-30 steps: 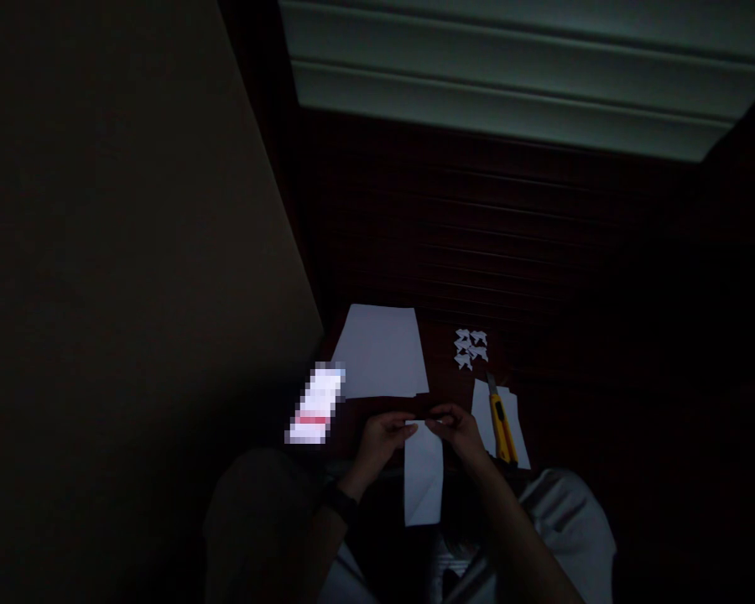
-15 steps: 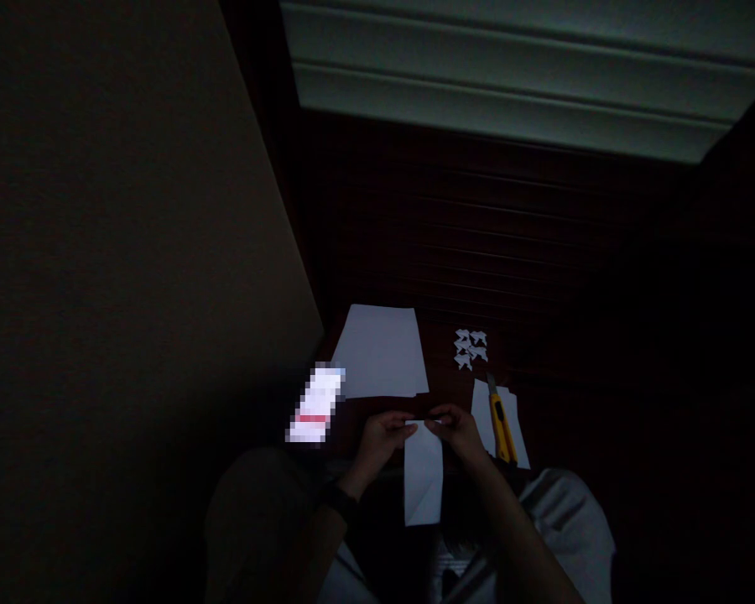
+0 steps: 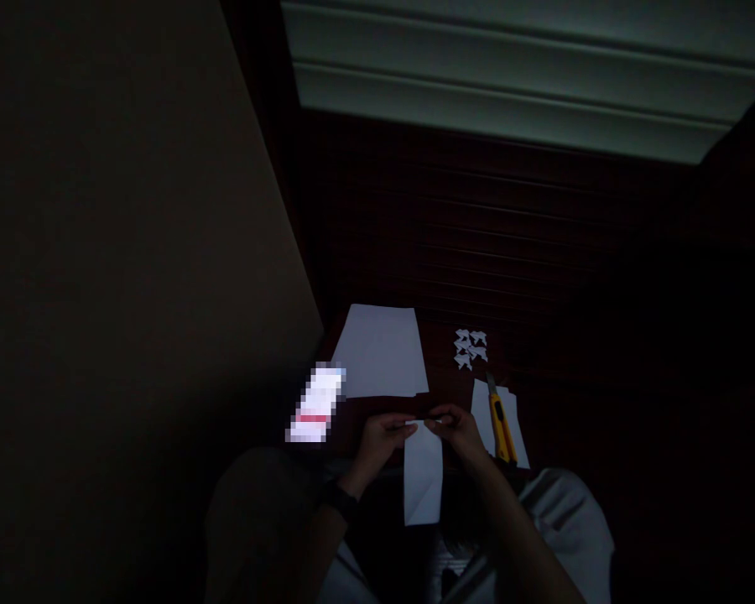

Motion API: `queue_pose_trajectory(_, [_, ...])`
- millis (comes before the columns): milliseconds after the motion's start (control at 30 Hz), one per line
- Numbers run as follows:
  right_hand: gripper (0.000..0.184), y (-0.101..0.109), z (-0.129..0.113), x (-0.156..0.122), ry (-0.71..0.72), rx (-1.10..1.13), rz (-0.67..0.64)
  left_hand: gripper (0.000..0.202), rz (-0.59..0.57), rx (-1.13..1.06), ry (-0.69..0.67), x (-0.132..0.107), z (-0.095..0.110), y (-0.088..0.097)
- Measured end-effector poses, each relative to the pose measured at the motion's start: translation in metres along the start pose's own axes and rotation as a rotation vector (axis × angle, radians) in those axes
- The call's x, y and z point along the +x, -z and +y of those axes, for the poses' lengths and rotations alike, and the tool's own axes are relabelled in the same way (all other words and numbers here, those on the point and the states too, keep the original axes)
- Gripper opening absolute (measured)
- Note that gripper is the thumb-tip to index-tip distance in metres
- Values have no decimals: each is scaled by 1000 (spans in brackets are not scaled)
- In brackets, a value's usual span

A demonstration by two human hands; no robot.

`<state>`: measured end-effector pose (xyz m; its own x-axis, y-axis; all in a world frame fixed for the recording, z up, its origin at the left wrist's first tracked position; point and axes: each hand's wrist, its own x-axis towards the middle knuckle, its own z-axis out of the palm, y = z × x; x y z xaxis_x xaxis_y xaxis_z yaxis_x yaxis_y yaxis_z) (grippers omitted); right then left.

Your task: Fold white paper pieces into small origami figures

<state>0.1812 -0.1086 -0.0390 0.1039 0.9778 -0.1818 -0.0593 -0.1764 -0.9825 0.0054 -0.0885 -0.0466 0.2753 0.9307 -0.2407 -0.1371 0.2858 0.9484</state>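
Note:
The scene is very dark. My left hand and my right hand both pinch the top edge of a white strip of paper that hangs down over my lap at the near edge of a small dark table. The fingers of both hands are closed on the paper's folded top. A dark watch or band sits on my left wrist.
A larger white sheet lies on the table behind my hands. Several small folded paper pieces sit at the back right. A yellow utility knife rests on another paper at the right. A lit, blurred phone screen lies left.

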Motion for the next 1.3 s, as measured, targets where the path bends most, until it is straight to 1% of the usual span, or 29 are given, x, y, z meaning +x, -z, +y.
queue_pose_trajectory(167, [31,0,0,-1,-2,54,-15,36,12,8,9,2,-3,1])
queue_pose_trajectory(367, [30,0,1,-1,-2,73,-21,35,9,10,-5,1,-2,1])
queue_pose_trajectory(467, [29,1,4,0,-5,76,-21,35,26,29,4,2,-3,0])
queue_pose_trajectory(633, [27,2,7,2,-16,94,-47,34,32,29,-8,2,-5,0])
queue_pose_trajectory(767, [23,4,4,3,14,78,-9,34,46,36,-19,1,-3,-1])
queue_pose_trajectory(833, [25,4,2,2,22,45,-2,34,77,49,-29,0,-1,-2])
queue_pose_trajectory(900, [33,2,0,2,6,-2,-20,33,104,50,-26,0,0,-2])
queue_pose_trajectory(1000, [44,-3,1,1,1,-89,-41,34,114,23,-25,1,0,-2])
queue_pose_trajectory(1100, [41,-8,3,1,15,-134,-35,37,126,-7,-41,1,-1,-2])
queue_pose_trajectory(1167, [39,-9,4,2,-10,-125,-34,39,126,-30,-41,2,-2,-3])
queue_pose_trajectory(1300, [41,-8,0,3,-81,-65,-21,39,113,-27,-32,7,0,-4])
